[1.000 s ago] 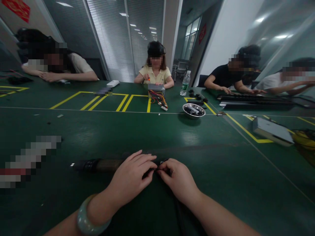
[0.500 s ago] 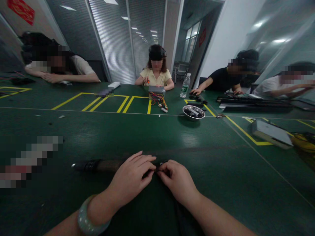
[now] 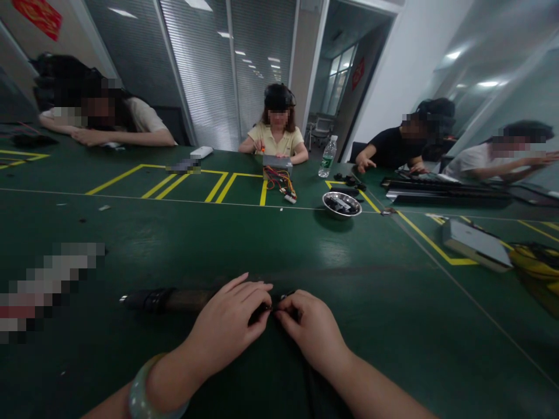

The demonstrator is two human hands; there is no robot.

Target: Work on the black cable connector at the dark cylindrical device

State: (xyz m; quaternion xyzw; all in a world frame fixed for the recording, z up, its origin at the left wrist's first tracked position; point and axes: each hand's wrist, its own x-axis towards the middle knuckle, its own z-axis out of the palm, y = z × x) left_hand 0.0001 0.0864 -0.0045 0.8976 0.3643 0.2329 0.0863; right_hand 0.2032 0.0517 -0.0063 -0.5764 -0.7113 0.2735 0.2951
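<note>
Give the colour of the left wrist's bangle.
The bangle is pale green, seen in the head view.

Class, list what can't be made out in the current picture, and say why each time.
All in the head view:
Whatever sits between the left hand and the right hand: small, dark, partly covered by fingers.
The rod: its right end is hidden by the left hand.
The parts in the bowl: too small to identify.
The yellow bundle: cut off by the right edge.

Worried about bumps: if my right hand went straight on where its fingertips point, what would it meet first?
Most likely the left hand, whose thumb and fingertips face the right hand; whether something small lies between is unclear.
</note>
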